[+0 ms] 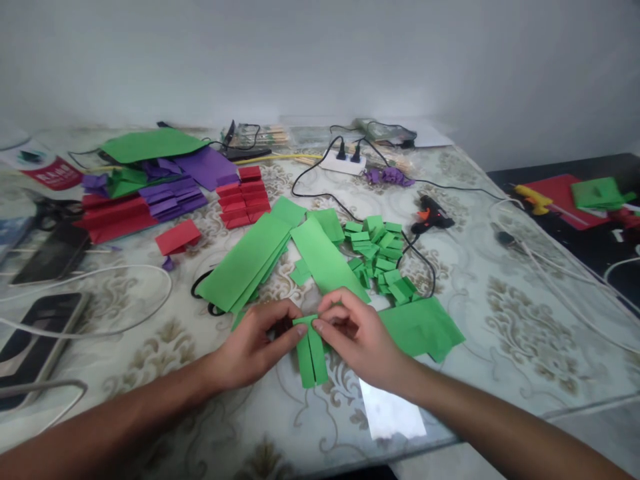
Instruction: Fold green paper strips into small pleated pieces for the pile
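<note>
Green folded paper strip with a lengthwise slit [306, 357] is pinched at its far end between thumb and fingers of the left hand [263, 343] and the right hand [357, 337], its long axis pointing toward the wearer. A red-and-white cup [50, 167] bears small, unreadable lettering. Beneath lies a floral-patterned pale tabletop [195, 427], before a plain grey wall [300, 60].

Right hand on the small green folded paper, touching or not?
Touching: the head view shows the right hand with its thumb and fingertips at the top of the folded paper.
</note>
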Demonstrator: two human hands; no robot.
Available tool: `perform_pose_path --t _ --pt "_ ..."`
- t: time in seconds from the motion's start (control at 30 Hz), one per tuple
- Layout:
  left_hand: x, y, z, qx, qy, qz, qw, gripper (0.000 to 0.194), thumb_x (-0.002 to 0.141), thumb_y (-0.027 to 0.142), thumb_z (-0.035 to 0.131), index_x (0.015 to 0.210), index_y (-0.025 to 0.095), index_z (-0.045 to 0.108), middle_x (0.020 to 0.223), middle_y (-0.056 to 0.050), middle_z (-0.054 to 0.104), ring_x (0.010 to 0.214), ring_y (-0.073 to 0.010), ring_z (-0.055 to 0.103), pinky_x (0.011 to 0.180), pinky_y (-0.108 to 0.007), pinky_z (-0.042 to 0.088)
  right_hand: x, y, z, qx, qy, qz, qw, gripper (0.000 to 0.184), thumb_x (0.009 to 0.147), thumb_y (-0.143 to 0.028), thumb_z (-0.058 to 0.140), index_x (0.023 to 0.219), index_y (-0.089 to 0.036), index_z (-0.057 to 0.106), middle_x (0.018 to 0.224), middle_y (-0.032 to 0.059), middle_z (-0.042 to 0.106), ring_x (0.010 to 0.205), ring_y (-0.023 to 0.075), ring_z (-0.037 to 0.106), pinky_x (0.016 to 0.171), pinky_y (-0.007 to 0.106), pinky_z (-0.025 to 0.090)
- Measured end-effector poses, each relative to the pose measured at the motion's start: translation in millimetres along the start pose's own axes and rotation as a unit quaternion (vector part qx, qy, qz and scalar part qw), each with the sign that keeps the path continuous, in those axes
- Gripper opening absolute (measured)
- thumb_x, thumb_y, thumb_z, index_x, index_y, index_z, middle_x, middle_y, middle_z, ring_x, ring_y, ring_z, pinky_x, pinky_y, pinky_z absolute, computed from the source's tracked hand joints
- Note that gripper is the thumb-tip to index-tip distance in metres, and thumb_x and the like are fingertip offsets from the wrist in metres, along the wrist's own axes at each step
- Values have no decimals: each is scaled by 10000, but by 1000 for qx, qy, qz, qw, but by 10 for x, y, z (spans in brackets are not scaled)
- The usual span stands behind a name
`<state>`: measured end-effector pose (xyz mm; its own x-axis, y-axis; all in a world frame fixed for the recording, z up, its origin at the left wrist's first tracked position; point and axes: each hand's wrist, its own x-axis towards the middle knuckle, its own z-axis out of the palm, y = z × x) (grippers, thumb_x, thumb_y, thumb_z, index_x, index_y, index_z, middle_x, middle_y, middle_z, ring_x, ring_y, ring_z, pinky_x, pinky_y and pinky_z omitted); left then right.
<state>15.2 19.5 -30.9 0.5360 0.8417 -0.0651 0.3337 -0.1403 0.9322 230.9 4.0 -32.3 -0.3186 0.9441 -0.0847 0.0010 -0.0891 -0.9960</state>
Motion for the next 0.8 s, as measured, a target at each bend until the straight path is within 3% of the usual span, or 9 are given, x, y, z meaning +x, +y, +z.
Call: perform_pose_path --t 0.2,0.47,0.8 --pt "-27 -52 25 -107 34 10 994 156 1063 330 540 1174 225 571 906 -12 619 733 -143 563 647 -250 482 3 -11 -39 14 2 -7 1000 32 939 -237 662 930 -208 651 718 -24 610 659 131 564 591 242 411" --pt "-74 -74 8 -134 44 31 990 212 1050 262 577 1261 253 594 1023 -47 664 855 -175 648 747 -286 549 50 -79 -75 38 13 12 999 104 893 -199 649 940 -198 742 757 -7 689 681 126 626 635 243 494" --pt "-42 -38 -12 -125 43 19 991 77 1003 252 622 1044 189 634 882 -40 664 736 -156 623 644 -265 522 52 -65 -86 25 0 15 1000 209 861 -158 642 1013 -217 773 894 27 775 837 172 728 776 308 600"
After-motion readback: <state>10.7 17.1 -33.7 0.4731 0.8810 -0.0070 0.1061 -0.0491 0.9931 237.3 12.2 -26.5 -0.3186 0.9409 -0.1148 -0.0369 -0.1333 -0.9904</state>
